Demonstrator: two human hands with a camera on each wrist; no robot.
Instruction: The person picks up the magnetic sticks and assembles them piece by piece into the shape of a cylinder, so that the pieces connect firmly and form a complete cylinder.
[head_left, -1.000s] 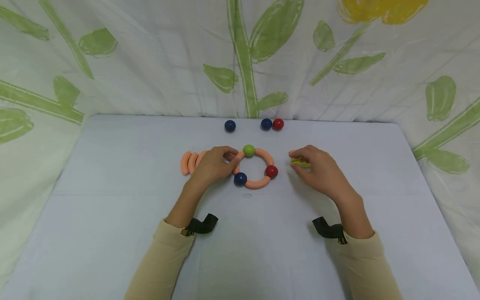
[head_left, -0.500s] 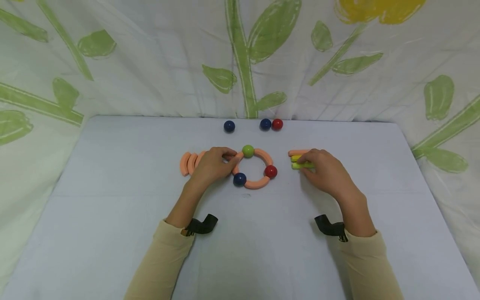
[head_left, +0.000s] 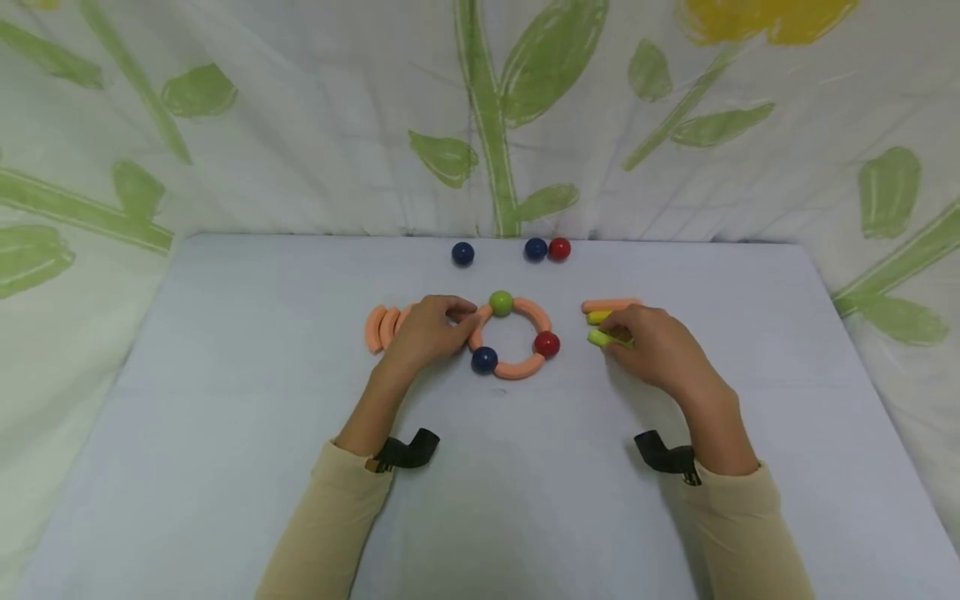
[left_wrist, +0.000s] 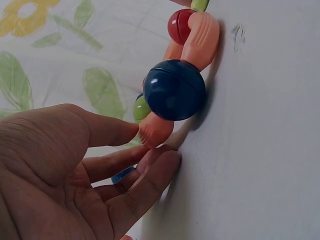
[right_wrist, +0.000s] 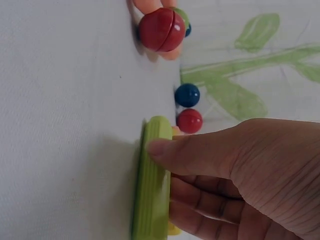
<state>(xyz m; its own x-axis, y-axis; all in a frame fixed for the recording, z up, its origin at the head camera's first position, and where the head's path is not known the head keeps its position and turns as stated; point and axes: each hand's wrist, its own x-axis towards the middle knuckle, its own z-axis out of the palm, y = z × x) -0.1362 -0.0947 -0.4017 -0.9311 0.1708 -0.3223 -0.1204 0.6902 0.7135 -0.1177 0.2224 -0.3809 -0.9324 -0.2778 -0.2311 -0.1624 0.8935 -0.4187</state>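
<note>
A ring of curved orange rods and balls lies on the table, with a green ball (head_left: 501,302), a red ball (head_left: 547,344) and a dark blue ball (head_left: 484,360) at its joints. My left hand (head_left: 427,333) pinches the ring's left curved rod (left_wrist: 156,131) between thumb and fingers. To the ring's right, my right hand (head_left: 660,346) pinches a lime-green straight rod (right_wrist: 152,195) with the thumb on its near side. Just behind that lie a yellow rod (head_left: 597,317), partly hidden by the hand, and a straight orange rod (head_left: 611,305).
Several spare curved orange rods (head_left: 382,327) lie side by side left of the ring, partly behind my left hand. Along the table's back edge stand a lone blue ball (head_left: 462,254) and a blue ball (head_left: 536,249) beside a red one (head_left: 559,248). A leaf-patterned curtain (head_left: 337,150) hangs behind.
My right hand has come down onto the straight rods and drawn the lime-green one slightly nearer, widening its gap from the yellow one. My left hand stays at the ring.
</note>
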